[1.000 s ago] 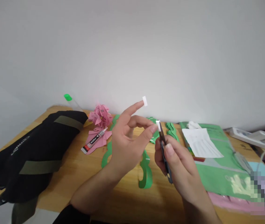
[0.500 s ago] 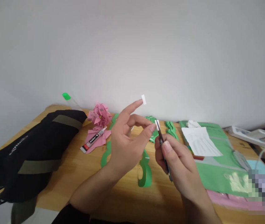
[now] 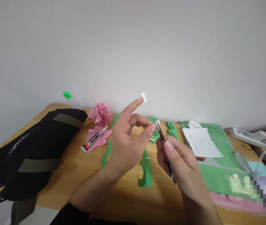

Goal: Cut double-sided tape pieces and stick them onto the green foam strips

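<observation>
Left hand [image 3: 129, 137] and right hand [image 3: 179, 159] work close together near the middle of the frame. Thumb and finger of the left pinch a small white strip [image 3: 158, 123], while its raised index fingertip carries a white tab [image 3: 144, 97]. Fingers of the right are wrapped around scissors [image 3: 162, 137], their blades at the strip; whether the blades are fully together I cannot tell.

Strip and tab look thin, very light, easily bent and perhaps sticky, so a corner hold away from the blades seems best. The scissors look stiff, best gripped by the handles.

Below the hands, a green paper curl [image 3: 148, 175] stands on the desk [image 3: 163, 197], whose near edge lies toward the bottom of the frame. A black bag [image 3: 48, 143] bounds the left, a green packet [image 3: 217, 175] the right. Open air lies above, before the wall [image 3: 133, 47].
</observation>
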`<state>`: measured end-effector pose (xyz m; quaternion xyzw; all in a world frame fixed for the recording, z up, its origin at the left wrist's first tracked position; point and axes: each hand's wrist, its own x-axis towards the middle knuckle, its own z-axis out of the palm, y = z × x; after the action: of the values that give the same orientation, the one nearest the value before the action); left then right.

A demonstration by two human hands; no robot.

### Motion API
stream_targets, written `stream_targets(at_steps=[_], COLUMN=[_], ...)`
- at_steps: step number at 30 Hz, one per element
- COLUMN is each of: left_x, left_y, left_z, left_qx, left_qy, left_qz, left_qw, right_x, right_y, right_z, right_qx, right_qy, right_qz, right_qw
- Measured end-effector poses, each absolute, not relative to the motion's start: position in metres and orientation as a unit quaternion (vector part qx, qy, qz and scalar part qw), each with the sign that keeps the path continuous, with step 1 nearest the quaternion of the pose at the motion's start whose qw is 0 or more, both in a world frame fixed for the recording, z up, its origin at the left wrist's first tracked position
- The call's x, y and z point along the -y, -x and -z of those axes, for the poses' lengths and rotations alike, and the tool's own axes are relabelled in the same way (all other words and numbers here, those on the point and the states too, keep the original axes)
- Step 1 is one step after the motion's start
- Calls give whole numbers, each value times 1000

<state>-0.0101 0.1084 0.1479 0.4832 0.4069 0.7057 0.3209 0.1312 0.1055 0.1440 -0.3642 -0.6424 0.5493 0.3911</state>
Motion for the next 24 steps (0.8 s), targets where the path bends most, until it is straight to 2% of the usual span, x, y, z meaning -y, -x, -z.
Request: stream_targets(at_steps=[16,24], left_x=[-108,-113], left_y=[11,14], left_z=[-151,-146], left_qx=[-407,-354], left_qy=[-460,-456], left_qz=[-705,-714], left_qw=[354,396], right_x=[-106,-103], right_y=[-132,-130], right_z=[-141,-141], right_qx=[647,638], right_qy=[352,349], right_qz=[-546,-546], right_qw=[399,415])
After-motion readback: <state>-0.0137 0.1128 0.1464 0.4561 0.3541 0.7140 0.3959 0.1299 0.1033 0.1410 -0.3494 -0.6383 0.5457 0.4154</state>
